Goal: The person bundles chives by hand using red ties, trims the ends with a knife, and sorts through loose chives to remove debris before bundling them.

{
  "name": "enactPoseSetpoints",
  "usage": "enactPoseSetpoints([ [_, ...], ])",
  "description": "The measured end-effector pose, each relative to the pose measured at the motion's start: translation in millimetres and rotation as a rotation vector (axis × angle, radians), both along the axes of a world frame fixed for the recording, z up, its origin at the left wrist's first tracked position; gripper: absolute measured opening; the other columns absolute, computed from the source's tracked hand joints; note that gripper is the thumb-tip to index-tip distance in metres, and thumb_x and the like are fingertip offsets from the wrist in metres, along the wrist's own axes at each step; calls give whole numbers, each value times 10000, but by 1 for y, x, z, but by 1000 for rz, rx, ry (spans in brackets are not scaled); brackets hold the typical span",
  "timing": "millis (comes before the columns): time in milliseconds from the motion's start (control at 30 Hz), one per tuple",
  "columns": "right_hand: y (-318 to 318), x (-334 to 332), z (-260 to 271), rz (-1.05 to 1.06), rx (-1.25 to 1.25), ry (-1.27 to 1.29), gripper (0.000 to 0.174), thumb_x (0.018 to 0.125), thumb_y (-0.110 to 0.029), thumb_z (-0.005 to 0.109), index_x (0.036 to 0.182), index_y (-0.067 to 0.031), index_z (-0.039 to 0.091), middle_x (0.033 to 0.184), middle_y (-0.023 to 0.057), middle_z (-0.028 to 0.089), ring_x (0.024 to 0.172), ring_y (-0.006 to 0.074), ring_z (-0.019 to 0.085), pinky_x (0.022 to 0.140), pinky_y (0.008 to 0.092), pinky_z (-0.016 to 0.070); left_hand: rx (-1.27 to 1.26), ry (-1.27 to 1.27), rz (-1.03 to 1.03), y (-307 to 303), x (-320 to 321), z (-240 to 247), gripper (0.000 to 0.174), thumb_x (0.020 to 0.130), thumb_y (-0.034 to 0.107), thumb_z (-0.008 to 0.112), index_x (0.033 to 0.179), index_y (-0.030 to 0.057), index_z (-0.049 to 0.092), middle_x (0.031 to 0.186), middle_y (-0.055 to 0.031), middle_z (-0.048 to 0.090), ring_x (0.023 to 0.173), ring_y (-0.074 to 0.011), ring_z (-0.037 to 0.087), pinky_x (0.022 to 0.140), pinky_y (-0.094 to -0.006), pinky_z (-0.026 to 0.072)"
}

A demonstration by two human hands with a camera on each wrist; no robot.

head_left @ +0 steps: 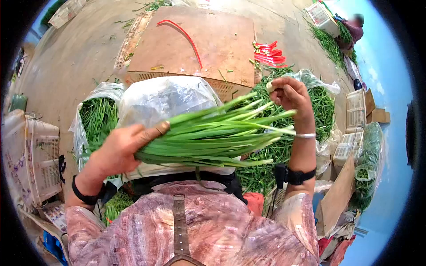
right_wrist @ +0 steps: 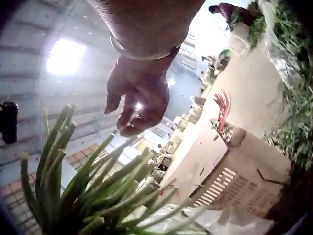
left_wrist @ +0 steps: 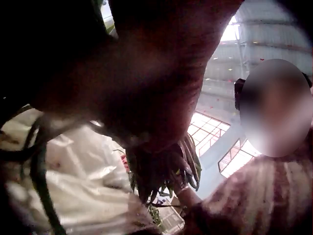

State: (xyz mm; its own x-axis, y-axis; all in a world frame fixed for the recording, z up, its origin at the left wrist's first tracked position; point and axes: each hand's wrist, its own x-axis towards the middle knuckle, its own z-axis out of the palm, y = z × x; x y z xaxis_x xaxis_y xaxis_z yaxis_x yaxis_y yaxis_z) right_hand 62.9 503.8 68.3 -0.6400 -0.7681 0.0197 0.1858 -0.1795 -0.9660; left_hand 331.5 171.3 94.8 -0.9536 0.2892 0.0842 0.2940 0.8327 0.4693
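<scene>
My left hand [head_left: 122, 148] grips a bunch of garlic chives [head_left: 208, 137] by its leafy part, with the thumb across the top. Held over my lap, the bunch lies nearly level, its pale cut ends spread towards the right. Beyond those ends my right hand [head_left: 288, 95] is raised, fingers loosely bent and nothing plainly held; something pale shows at one fingertip. In the right wrist view the same hand [right_wrist: 142, 95] hangs apart from the stalk ends [right_wrist: 93, 181]. The left wrist view is dark, with the hand [left_wrist: 151, 93] covering most of the bunch.
A board [head_left: 204, 42] on crates stands ahead, bearing one red strip [head_left: 184, 37]; more red strips [head_left: 270, 55] lie at its right edge. White plastic [head_left: 168, 97] covers my lap. Loose greens [head_left: 262, 173] are heaped right, a bag of greens [head_left: 100, 115] left. Another person [head_left: 353, 33] is far right.
</scene>
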Motion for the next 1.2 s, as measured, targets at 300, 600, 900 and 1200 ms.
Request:
enactPoseSetpoints([
  [300,-10,35,30,27,127,358,479,812,-240,609,1191,38,518,1146,141,584,981,186,592,753,272,485,-447,455,30,-35,-22,4,565,685,31,598,1236,128,518,900,-138,589,744,-295,583,628,-374,465],
  [600,-24,84,9,324,699,546,223,788,-61,627,979,54,625,735,79,647,595,104,585,536,239,481,-433,480,108,-47,-3,-80,608,736,46,506,1333,94,405,718,-57,459,596,-185,514,524,-311,433],
  [900,-87,82,-22,67,618,1274,533,678,-229,728,1140,-67,518,1078,179,547,981,313,530,839,411,428,-493,379,121,-46,0,-83,520,732,69,538,1246,19,475,873,-107,575,675,-208,573,567,-306,451],
  [1200,-88,77,0,73,720,1055,237,758,-84,659,977,-6,613,853,162,646,704,247,648,619,330,502,-496,375,150,-46,5,-84,518,734,121,531,1249,87,492,898,-84,569,711,-199,574,593,-308,439],
])
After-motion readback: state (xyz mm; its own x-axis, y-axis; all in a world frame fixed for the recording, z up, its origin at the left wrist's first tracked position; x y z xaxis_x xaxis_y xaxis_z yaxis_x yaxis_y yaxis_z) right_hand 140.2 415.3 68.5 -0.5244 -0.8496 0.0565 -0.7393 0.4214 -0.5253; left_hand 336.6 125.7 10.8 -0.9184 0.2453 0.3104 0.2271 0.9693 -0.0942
